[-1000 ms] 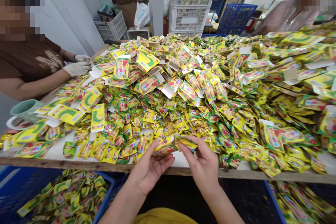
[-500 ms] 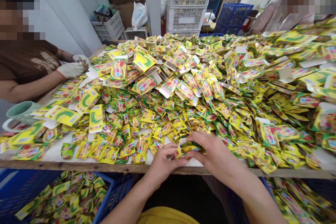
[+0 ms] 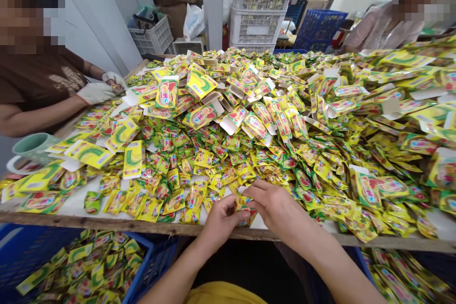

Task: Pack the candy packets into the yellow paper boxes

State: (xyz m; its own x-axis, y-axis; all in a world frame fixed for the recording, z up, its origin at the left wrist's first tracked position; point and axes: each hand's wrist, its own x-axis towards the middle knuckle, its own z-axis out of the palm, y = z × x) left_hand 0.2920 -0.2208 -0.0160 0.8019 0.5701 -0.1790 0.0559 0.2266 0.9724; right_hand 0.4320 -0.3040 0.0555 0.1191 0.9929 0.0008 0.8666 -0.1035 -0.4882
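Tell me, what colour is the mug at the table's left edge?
Pale green; the mug shows best in the head view, beside the yellow packets.

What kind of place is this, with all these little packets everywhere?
Most likely a small packing workshop. A long table is heaped with yellow-green sachets and flat cartons, a gloved co-worker sorts beside it, and white crates are stacked behind.

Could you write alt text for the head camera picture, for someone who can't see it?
Two bare hands, left hand and right hand, pinch a small sachet at the near edge of a table heaped with yellow-green sachets. A person in white gloves works at the left side, another sits far right, and blue crates of sachets stand below.
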